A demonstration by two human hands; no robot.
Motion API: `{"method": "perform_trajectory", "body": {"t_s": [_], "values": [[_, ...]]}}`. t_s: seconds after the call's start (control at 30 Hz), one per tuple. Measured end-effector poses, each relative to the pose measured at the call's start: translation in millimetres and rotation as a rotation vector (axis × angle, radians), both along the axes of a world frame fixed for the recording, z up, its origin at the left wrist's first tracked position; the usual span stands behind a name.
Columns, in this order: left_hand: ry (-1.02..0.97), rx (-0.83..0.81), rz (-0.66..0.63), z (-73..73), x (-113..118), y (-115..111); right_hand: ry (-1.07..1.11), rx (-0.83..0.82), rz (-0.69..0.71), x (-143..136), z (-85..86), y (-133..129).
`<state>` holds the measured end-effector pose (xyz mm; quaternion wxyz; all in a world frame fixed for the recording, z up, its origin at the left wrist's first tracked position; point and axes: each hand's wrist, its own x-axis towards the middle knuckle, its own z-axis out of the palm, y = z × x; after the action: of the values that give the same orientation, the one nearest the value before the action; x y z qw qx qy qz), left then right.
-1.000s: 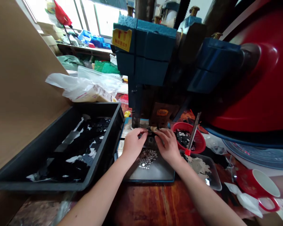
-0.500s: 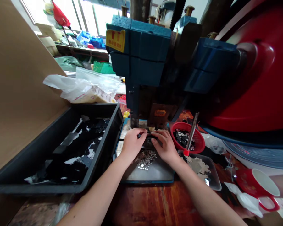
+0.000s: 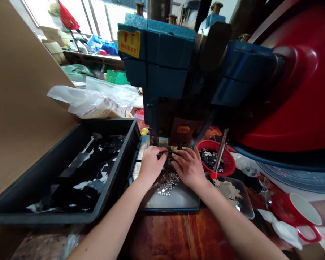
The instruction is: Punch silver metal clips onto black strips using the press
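Observation:
Beneath the head of a blue press (image 3: 165,50), both of my hands are close together at its dark die area (image 3: 168,165). My left hand (image 3: 152,164) has its thumb and forefinger closed together near the small pale tip (image 3: 173,148) under the press head; whatever lies in that pinch is too small and dark to make out. Just to the right, my right hand (image 3: 191,168) lies palm down with its fingers apart, fingertips at the die area. A pile of small shiny metal pieces (image 3: 166,183) sits on the metal plate (image 3: 168,201) between my wrists.
At left stands a black crate (image 3: 97,216) of dark and white scraps. A red basket (image 3: 230,166) of dark flat pieces and a clear tray (image 3: 249,207) of grey plates are at right, near a metal rod (image 3: 220,150) and red mug (image 3: 283,209). A big red wheel (image 3: 287,101) overhangs.
My right hand has shifted slightly, and its fingers are spread wider than before. My left hand keeps nearly the same pinch and place. The view has moved a little.

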<state>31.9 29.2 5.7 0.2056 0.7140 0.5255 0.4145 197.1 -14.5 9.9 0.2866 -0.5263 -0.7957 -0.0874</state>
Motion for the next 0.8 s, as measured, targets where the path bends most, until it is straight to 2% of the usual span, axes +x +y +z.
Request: {"method": "perform_trajectory", "body": {"t_s": [0.2,0.33,0.4,0.5,0.57,0.63,0.7,0.8], "values": [[-0.016,0.002,-0.014,-2.9,3.2,5.8,-0.035,0.001,-0.029,-7.9,6.4,-0.5],[-0.042,0.014,0.002,-3.2,3.9,7.3,0.052,-0.034,-0.015,-7.2,7.3,-0.8],[-0.06,0.026,0.033,-3.1,0.4,3.6,0.185,-0.054,-0.021,-0.1,3.0,-5.6],[-0.078,0.036,0.078,-2.7,-9.0,-9.1,0.577,-0.124,-0.101,18.2,-12.4,-22.9],[-0.047,0.059,0.058,-2.6,-14.9,-19.9,0.903,-0.215,-0.154,31.2,-25.6,-39.4],[0.016,0.103,0.005,-3.0,-18.2,-29.1,1.102,-0.286,-0.13,41.2,-37.0,-55.3],[0.07,0.147,-0.03,-4.1,-18.6,-34.6,1.178,-0.317,-0.103,46.7,-43.8,-66.8],[0.099,0.174,-0.027,-6.3,-16.8,-36.1,1.185,-0.312,-0.106,48.6,-45.4,-73.8]]}}
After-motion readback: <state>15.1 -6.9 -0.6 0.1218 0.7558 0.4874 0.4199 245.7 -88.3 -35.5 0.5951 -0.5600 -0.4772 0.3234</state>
